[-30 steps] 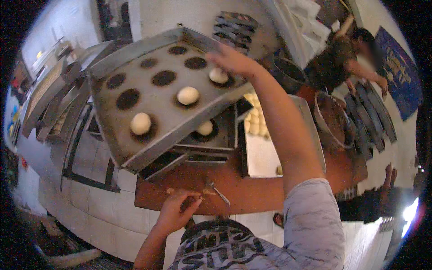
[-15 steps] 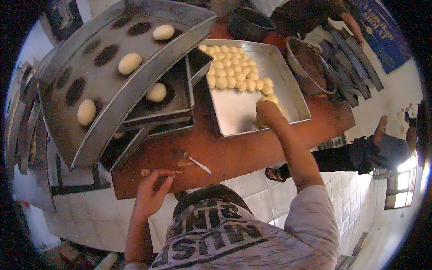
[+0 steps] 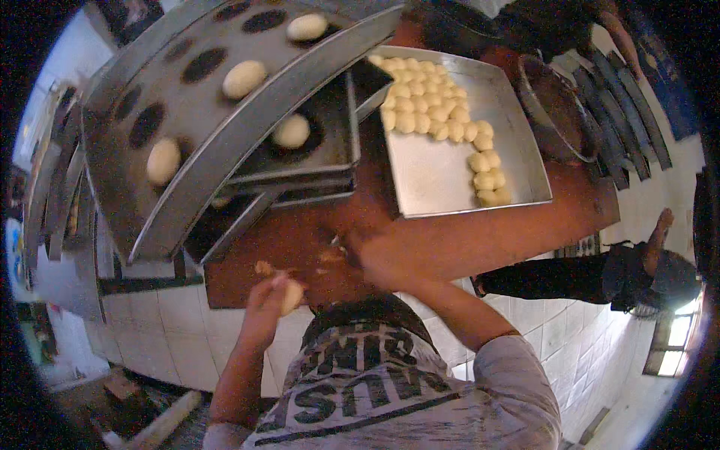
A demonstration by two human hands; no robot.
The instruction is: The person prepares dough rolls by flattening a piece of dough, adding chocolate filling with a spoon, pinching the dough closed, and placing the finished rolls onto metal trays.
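Observation:
My left hand (image 3: 264, 302) is closed around a pale dough ball (image 3: 292, 298) at the table's near edge. Across from it, my right hand (image 3: 377, 259) is low over the reddish-brown table, its fingers smeared by motion. Beside the right hand lies a small light-coloured object (image 3: 337, 241), too blurred to name. Small scraps (image 3: 264, 268) sit on the table near my left hand. Beyond my right hand, a square metal tray (image 3: 435, 180) holds many small dough balls (image 3: 427, 97), packed in rows at its far left, with a short column (image 3: 486, 180) of them reaching its near side.
At the left, stacked dark metal trays (image 3: 259, 124) overhang the table, with larger dough balls (image 3: 245, 79) spaced on dark round spots. A large round pan (image 3: 559, 109) stands right of the square tray. More trays (image 3: 622, 112) lean behind it. A person in dark clothes (image 3: 577, 277) is at the right.
My right hand has left the square tray and come back to the table near my left hand. A dough ball now shows in my left hand. The view has shifted slightly.

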